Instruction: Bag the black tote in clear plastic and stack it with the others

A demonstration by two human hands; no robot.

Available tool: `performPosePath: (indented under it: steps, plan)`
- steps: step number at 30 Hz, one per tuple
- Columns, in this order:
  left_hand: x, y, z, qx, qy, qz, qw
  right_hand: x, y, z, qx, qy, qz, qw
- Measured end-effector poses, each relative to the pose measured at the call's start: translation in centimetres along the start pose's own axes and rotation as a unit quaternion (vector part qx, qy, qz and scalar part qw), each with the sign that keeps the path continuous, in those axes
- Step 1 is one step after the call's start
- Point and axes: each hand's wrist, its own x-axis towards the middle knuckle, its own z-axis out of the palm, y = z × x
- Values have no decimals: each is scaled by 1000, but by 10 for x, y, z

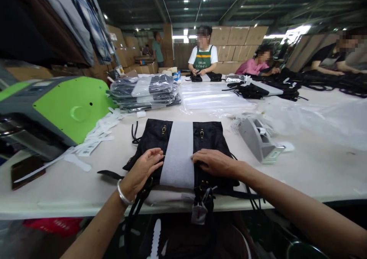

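Observation:
A black handbag [210, 146] with small brass buckles lies flat on the white table before me. Down its middle runs a white paper band [179, 154]. My left hand [147, 165], a silver bangle at its wrist, is over the bag's left half, fingers extended and holding nothing visible. On the right half rests my right hand [213, 161], its fingers slightly bent and their tips at the band's right edge; its thumb is hidden. Black straps [137, 205] and a small plastic-wrapped tag [199, 213] hang over the table's front edge.
Left stands a green and grey machine [74, 106] beside white label strips [100, 131]. Bagged goods [143, 91] are stacked behind, next to clear plastic bags [215, 98]. A grey dispenser [259, 140] stands right. Across the table a person in a green apron [203, 60] handles a black bag.

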Motion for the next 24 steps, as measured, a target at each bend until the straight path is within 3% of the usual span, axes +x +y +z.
performPosePath:
  steps: [7, 12, 17, 20, 22, 24]
  plan:
    - [15, 3, 16, -133, 11, -59, 989, 13, -15, 6, -167, -24, 10, 986]
    - [28, 7, 15, -133, -29, -135, 981, 4, -19, 14, -209, 2, 45, 977]
    - [50, 9, 28, -120, -63, -166, 977, -2, -16, 10, -159, -22, -25, 987]
    - [61, 7, 35, -126, -73, -166, 975, -3, -13, 15, -126, -17, -4, 992]
    - [66, 4, 35, -131, -76, -164, 975, -3, -9, 21, -72, 33, 37, 996]
    - [70, 1, 32, -133, -79, -165, 974, -1, -5, 28, 34, 134, 99, 985]
